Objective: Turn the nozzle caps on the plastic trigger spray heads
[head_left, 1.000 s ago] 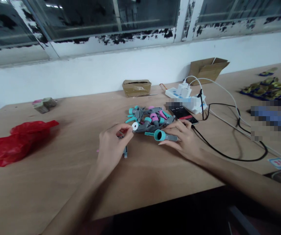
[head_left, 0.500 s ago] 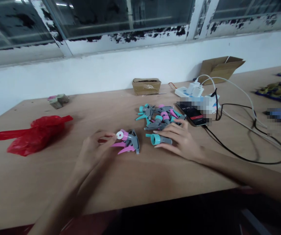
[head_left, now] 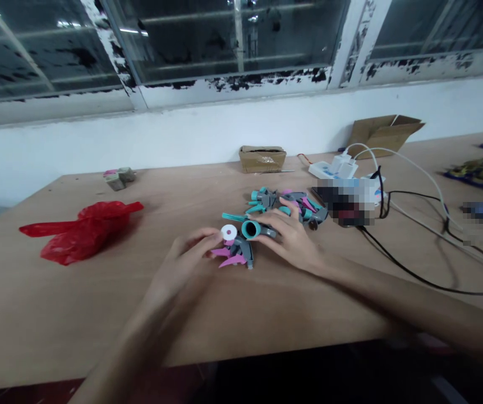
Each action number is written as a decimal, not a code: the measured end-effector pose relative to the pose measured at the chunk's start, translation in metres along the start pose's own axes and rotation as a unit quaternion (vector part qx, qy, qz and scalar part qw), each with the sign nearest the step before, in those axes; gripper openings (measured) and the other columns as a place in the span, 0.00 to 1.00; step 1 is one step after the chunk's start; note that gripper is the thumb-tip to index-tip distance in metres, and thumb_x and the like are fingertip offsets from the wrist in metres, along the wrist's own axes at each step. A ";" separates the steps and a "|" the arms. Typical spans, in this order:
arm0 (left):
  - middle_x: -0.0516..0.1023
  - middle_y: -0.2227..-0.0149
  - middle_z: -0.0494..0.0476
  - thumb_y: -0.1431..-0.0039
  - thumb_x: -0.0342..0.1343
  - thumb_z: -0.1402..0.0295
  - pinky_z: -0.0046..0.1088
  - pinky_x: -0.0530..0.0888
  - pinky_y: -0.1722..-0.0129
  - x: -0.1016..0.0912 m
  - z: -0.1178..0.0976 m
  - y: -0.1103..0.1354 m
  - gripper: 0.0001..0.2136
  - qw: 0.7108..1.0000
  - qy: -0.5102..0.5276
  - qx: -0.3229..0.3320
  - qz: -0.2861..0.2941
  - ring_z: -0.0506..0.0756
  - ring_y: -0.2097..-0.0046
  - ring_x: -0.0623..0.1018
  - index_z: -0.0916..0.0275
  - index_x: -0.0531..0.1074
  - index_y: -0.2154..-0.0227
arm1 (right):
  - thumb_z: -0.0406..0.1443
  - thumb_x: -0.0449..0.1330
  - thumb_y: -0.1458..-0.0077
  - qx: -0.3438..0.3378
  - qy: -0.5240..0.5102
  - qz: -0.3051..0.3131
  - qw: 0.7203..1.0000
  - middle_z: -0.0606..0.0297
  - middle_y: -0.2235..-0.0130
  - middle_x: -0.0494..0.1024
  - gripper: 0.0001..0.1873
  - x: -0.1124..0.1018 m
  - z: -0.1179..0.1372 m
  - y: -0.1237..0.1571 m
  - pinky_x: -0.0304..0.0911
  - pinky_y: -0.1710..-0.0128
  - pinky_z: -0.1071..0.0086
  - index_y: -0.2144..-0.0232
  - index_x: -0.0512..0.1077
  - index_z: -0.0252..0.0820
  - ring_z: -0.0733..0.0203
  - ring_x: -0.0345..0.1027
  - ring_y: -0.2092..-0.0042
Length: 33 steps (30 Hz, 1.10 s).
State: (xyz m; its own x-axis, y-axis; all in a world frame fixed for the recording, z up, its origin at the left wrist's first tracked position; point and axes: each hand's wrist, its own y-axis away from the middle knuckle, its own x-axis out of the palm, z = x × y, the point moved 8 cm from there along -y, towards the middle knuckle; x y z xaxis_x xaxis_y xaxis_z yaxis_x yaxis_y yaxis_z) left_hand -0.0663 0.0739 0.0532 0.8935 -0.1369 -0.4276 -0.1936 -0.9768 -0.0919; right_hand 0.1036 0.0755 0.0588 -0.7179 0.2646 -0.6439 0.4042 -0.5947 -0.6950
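Between my left thumb and forefinger is a small white washer (head_left: 226, 238) with a hole in its middle; my left hand (head_left: 191, 249) pinches its edge. My right hand (head_left: 291, 235) grips a teal and grey trigger spray head (head_left: 248, 221), its round teal collar open towards me and close beside the washer. Just below the washer, a pink and grey trigger spray head (head_left: 244, 251) lies on the table. Behind my right fingers sits a pile of spray heads (head_left: 300, 196) in teal, pink and grey, partly hidden by the hand.
A red plastic bag (head_left: 85, 233) lies at left, with small blocks (head_left: 117, 178) behind it. Cardboard boxes stand by the wall, a small one (head_left: 262, 159) and an open one (head_left: 382, 134). A power strip (head_left: 323, 170), a blurred-out phone and looping cables (head_left: 426, 280) occupy the right.
My right hand has brought the teal spray head left, close to the washer. My left hand has lifted the washer slightly in front of the pink spray head. The camera view has shifted somewhat.
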 end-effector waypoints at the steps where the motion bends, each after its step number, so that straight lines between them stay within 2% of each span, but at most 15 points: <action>1: 0.77 0.66 0.53 0.44 0.51 0.62 0.27 0.72 0.64 0.006 -0.003 -0.002 0.09 1.000 -0.010 0.006 0.014 0.54 0.62 0.75 0.59 0.74 0.69 | 0.39 0.54 0.43 0.001 -0.004 -0.004 1.000 0.64 0.56 0.76 0.11 -0.001 0.002 0.002 0.42 0.44 0.54 0.57 0.66 0.45 0.61 0.69 0.55; 5: 0.75 0.70 0.52 0.43 0.50 0.64 0.26 0.71 0.66 0.027 -0.018 -0.007 0.09 0.996 -0.054 0.051 0.045 0.51 0.66 0.74 0.60 0.73 0.73 | 0.37 0.54 0.43 0.003 -0.018 -0.010 1.000 0.64 0.56 0.76 0.11 -0.001 0.006 0.011 0.38 0.42 0.52 0.57 0.65 0.45 0.61 0.69 0.55; 8: 0.73 0.72 0.52 0.43 0.50 0.66 0.25 0.71 0.69 0.038 -0.024 -0.007 0.09 0.993 -0.087 0.071 0.045 0.51 0.68 0.74 0.61 0.72 0.75 | 0.35 0.54 0.43 0.007 -0.027 -0.006 1.000 0.65 0.54 0.75 0.12 0.001 0.004 0.017 0.37 0.41 0.53 0.56 0.64 0.46 0.63 0.68 0.54; 15: 0.70 0.67 0.53 0.46 0.55 0.64 0.30 0.71 0.66 0.041 -0.035 0.000 0.06 0.963 -0.234 0.108 -0.074 0.52 0.65 0.73 0.61 0.69 0.72 | 0.36 0.55 0.44 0.020 -0.051 -0.006 0.998 0.65 0.57 0.76 0.12 0.001 -0.002 0.026 0.36 0.40 0.54 0.55 0.64 0.44 0.63 0.68 0.54; 19: 0.69 0.66 0.52 0.49 0.58 0.66 0.27 0.71 0.69 0.041 -0.040 0.001 0.07 0.959 -0.225 0.122 -0.122 0.51 0.66 0.72 0.60 0.68 0.68 | 0.37 0.55 0.43 0.038 -0.044 -0.025 0.998 0.65 0.58 0.76 0.12 -0.004 -0.006 0.029 0.35 0.40 0.53 0.56 0.65 0.44 0.62 0.69 0.56; 24: 0.68 0.64 0.52 0.47 0.57 0.68 0.25 0.71 0.68 0.046 -0.048 0.003 0.01 0.954 -0.220 0.168 -0.114 0.51 0.64 0.72 0.57 0.73 0.72 | 0.38 0.55 0.43 0.045 -0.036 -0.038 0.998 0.65 0.56 0.76 0.13 -0.007 -0.008 0.030 0.35 0.40 0.52 0.55 0.64 0.46 0.61 0.69 0.54; 33: 0.69 0.64 0.52 0.46 0.56 0.68 0.23 0.72 0.70 0.047 -0.048 0.004 0.02 0.960 -0.202 0.164 -0.099 0.49 0.66 0.72 0.58 0.73 0.70 | 0.38 0.55 0.44 0.041 -0.037 -0.043 0.998 0.66 0.58 0.77 0.13 -0.009 -0.007 0.030 0.36 0.41 0.53 0.55 0.64 0.45 0.63 0.69 0.56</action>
State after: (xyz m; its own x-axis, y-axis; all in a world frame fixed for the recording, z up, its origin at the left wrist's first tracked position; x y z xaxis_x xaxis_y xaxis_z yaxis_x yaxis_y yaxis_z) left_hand -0.0060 0.0557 0.0761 0.7091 0.1857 -0.6802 -0.2131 -0.8632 -0.4578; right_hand 0.1258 0.0608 0.0416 -0.7892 0.2622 -0.5553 0.2931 -0.6337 -0.7159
